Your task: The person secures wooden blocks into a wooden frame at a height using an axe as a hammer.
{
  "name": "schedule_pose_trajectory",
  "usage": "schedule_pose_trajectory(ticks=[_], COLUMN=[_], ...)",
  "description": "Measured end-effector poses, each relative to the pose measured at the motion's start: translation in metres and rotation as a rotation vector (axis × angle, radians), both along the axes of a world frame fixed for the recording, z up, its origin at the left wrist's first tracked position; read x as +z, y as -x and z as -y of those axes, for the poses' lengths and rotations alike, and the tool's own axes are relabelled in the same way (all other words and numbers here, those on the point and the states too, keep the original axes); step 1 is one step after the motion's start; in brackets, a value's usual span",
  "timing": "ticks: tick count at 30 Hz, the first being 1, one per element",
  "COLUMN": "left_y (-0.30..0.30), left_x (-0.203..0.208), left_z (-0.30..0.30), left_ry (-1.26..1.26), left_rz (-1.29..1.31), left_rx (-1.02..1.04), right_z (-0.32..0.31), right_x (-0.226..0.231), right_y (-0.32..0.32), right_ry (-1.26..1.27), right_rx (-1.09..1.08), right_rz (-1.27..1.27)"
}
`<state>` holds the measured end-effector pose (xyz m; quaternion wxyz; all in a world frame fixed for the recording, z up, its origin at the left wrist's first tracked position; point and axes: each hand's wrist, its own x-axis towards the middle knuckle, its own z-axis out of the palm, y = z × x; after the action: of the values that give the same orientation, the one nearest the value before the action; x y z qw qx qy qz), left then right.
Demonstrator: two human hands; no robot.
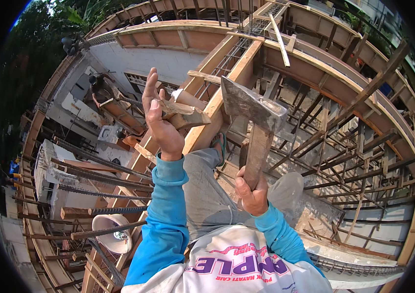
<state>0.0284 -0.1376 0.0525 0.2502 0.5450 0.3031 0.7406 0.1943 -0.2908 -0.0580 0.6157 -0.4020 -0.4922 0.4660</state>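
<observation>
My right hand (253, 196) is wrapped round the lower end of a wooden handle, and the hammer (258, 113) stands upright with its worn steel head at the top. That head tapers to a broad pointed end on the left and has a blunt face on the right. To the left, my left hand (167, 136) is raised with a short, rough piece of wood (189, 117) against its palm. Its thumb and a finger point upward; the other fingers are partly hidden behind the wood. The hammer head and the wood are apart.
Below me runs a timber beam form (207, 129) with rebar inside its far stretch. Steel bars (105, 179) jut in from the left, near a white bucket (112, 233). Poles and props (324, 132) fill the drop at right. Another person (101, 90) works lower left.
</observation>
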Motion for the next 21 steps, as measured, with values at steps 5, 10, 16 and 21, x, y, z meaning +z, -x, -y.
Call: schedule_pose_trajectory(ticks=[5,10,16,21], left_y=[-0.003,0.009,0.006,-0.003], left_x=[0.003,-0.003,-0.003,0.005], left_z=[0.002,0.001,0.001,0.001], left_ry=[-0.028,-0.03,-0.059,-0.032], left_rz=[-0.01,-0.029,-0.053,-0.014], left_rx=[-0.03,-0.075,-0.041,0.01], right_z=[-0.013,-0.032,-0.016,-0.034], right_x=[-0.003,-0.031,0.023,0.01], right_y=[0.01,0.025,0.007,0.02], right_ry=[-0.086,-0.015,-0.027,-0.265], right_rx=[-0.051,0.027,0.011,-0.074], right_rz=[0.126,0.363,0.204,-0.034])
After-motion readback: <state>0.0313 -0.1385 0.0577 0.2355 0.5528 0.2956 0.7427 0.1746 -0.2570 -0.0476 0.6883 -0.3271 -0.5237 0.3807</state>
